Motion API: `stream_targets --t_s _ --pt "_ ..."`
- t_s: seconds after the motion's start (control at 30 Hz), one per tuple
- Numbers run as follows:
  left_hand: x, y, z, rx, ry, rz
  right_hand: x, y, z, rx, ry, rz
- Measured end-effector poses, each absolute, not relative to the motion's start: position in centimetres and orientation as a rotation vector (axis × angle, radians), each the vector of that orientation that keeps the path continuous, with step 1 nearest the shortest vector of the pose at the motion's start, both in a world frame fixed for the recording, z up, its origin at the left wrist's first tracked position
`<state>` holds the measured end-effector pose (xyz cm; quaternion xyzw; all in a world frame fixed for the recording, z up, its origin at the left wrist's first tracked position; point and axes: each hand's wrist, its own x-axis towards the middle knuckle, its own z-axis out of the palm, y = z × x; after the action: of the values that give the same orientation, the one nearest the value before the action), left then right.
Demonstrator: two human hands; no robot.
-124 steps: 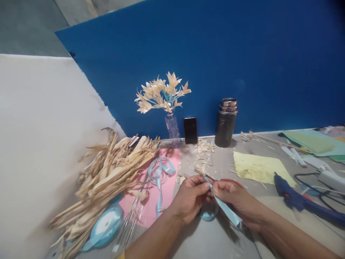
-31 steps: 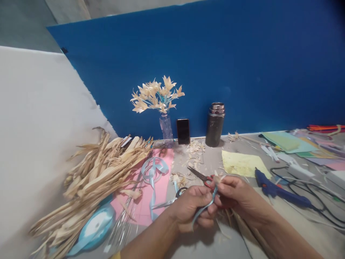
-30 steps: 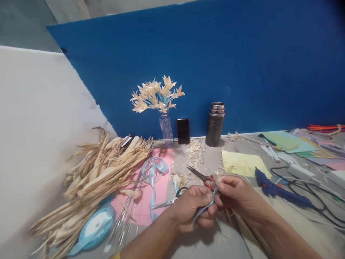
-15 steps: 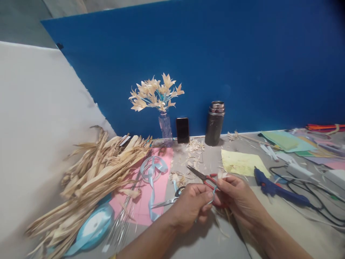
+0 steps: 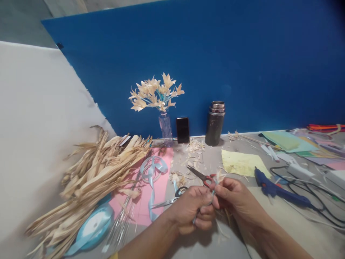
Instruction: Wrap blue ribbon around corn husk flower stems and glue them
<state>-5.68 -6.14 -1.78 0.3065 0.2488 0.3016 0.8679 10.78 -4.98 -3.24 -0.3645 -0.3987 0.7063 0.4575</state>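
My left hand (image 5: 192,208) and my right hand (image 5: 234,196) meet low in the middle of the view, fingertips pinched together. Between them runs a thin light-blue ribbon (image 5: 208,204) wound on a small stem, and a pale husk flower (image 5: 219,177) sticks up above my right fingers. Red-handled scissors (image 5: 201,175) lie just behind my hands. Black-handled scissors (image 5: 169,199) lie to the left of my left hand, on the edge of a pink sheet (image 5: 147,196).
A heap of dried husks (image 5: 94,176) and a light-blue ribbon roll (image 5: 93,226) lie at left. A vase of husk flowers (image 5: 159,104), a phone (image 5: 182,130) and a dark flask (image 5: 215,123) stand by the blue board. A blue glue gun (image 5: 272,187), yellow paper (image 5: 242,163) and cables lie at right.
The long loose ribbon tail seen four seconds ago has shortened to a small bit between my fingers. My hands have drawn closer, and the husk flower now shows above my right hand.
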Motion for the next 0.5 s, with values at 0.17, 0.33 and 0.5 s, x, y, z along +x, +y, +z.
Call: stream_targets --t_s 0.17,0.33,0.5 --pt "-5.67 -6.21 -1.82 0.656 0.518 0.689 10.79 -5.02 -4.04 -0.808 -0.968 1.784" --pt "-5.75 -6.2 -1.71 0.673 0.468 0.694 11.32 -4.79 -3.39 -0.778 -0.878 1.813" --pt "-5.33 -6.04 -1.81 0.742 0.624 0.838 11.29 -4.6 -3.14 -0.9 -0.805 1.753"
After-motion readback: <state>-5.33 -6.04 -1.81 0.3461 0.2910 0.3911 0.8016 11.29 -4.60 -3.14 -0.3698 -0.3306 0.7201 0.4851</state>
